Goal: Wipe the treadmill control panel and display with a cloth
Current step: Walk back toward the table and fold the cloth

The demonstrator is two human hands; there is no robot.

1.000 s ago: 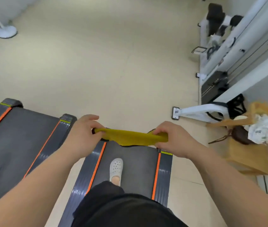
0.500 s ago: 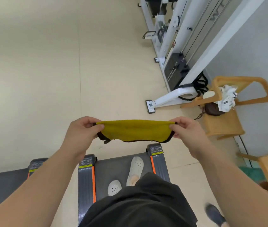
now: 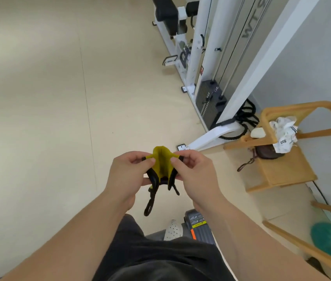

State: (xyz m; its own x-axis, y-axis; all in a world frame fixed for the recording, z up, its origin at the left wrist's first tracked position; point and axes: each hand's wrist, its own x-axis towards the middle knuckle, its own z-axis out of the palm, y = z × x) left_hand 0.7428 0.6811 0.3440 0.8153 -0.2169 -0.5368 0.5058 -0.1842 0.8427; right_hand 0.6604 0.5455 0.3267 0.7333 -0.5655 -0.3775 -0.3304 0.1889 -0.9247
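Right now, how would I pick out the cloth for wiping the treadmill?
Look below the white weight machine, at the middle of the view. The left hand and right hand pinch the cloth between them. It is yellow with a black edge and a dangling black loop.

Beige floor [image 3: 49,98]; white weight machine [image 3: 207,63] against grey wall [image 3: 312,57]; wooden chair [image 3: 282,159] just beside machine.
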